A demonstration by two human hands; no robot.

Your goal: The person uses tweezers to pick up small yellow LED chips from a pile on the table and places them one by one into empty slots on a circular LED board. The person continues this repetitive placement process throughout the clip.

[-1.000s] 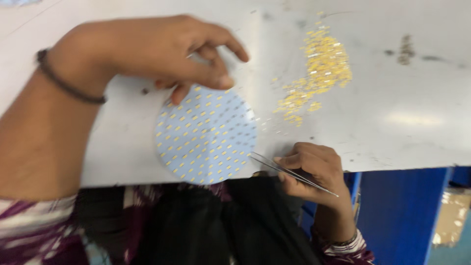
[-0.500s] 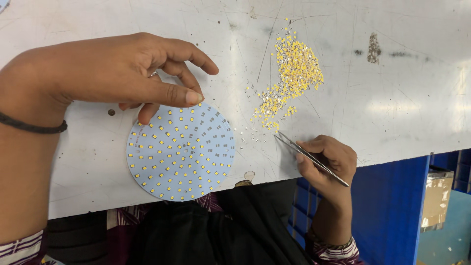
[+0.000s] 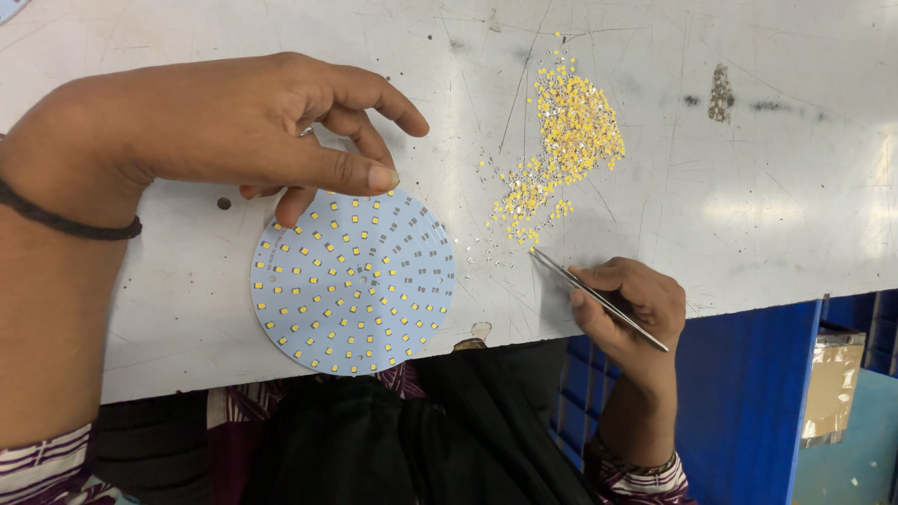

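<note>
A round white circuit disc (image 3: 353, 281) dotted with small yellow chips lies on the white table (image 3: 748, 187) near its front edge. My left hand (image 3: 234, 131) hovers over the disc's upper left rim, with a fingertip touching it and the other fingers spread. A dark band circles that wrist. My right hand (image 3: 629, 304) at the table's edge grips thin metal tweezers (image 3: 599, 297). Their tips point up-left toward the lower end of a pile of tiny yellow chips (image 3: 561, 140).
Loose chips trail from the pile down toward the tweezers' tips. A blue panel (image 3: 748, 402) stands below the table's edge on the right, with a taped cardboard piece (image 3: 832, 383) beside it. Dark and striped clothing fills the bottom of the view.
The disc now sits further left and lower on the table than at first. My right hand with the tweezers has come up over the table edge toward the chip pile.
</note>
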